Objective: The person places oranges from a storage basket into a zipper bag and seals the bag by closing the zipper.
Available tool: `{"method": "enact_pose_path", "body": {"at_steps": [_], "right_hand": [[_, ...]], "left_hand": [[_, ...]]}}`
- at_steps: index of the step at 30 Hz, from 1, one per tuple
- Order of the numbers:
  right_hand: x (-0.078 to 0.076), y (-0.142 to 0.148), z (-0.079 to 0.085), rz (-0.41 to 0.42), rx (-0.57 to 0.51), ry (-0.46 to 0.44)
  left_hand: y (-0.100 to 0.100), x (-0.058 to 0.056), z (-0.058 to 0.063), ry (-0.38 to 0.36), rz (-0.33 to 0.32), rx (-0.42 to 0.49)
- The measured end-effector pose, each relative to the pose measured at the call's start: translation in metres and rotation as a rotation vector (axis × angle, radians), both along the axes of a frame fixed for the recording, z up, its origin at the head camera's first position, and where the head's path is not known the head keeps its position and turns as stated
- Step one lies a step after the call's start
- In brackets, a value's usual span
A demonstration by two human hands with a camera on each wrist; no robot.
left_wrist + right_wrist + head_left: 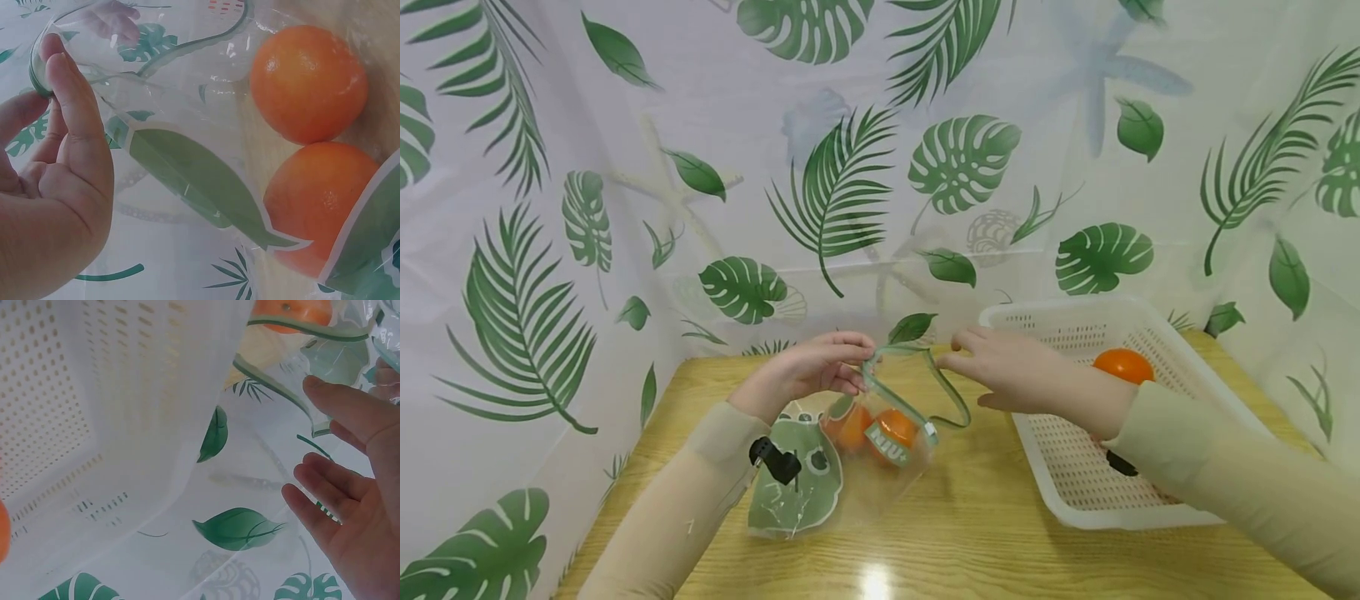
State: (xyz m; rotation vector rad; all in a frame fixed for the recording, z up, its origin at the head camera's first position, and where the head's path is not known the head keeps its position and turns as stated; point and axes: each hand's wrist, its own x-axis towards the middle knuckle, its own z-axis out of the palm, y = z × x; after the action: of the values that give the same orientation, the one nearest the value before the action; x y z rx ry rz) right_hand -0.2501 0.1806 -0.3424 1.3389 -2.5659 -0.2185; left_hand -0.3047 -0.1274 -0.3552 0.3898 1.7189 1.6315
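Note:
A clear zip bag [880, 492] with a green zip edge and green printed shapes stands on the table, its mouth spread wide. Inside it sit two oranges, one orange [309, 84] against the other orange [325, 187]. My left hand [816, 367] pinches the left side of the bag's rim between thumb and fingers. On the other side, my right hand [1015, 367] reaches over the basket's near-left rim, fingers apart and holding nothing. Its fingertips are right at the bag's green zip edge [275, 381] in the right wrist view.
A white perforated plastic basket [1037, 479] stands on the right, with another orange [1123, 364] in it, partly behind my right forearm. The wooden table [970, 533] ends at a leaf-printed cloth [865, 275] along the back and sides.

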Motion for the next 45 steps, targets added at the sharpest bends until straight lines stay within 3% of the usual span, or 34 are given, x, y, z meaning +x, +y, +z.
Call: {"method": "enact_pose_path", "body": {"at_steps": [9, 20, 27, 45], "right_hand": [[-0.002, 0.016, -0.002, -0.046, 0.007, 0.004], [-0.002, 0.034, -0.004, -0.025, -0.026, 0.038], [-0.002, 0.048, -0.005, -0.042, -0.059, 0.027], [-0.002, 0.073, 0.0, -0.135, -0.073, -0.012]], "left_hand": [[0.0, -0.001, 0.001, 0.002, -0.002, -0.002], [0.0, 0.0, -0.002, -0.008, 0.013, 0.004], [-0.003, 0.0, -0.002, 0.016, -0.041, 0.034], [-0.001, 0.002, 0.001, 0.0, 0.007, 0.002]]}}
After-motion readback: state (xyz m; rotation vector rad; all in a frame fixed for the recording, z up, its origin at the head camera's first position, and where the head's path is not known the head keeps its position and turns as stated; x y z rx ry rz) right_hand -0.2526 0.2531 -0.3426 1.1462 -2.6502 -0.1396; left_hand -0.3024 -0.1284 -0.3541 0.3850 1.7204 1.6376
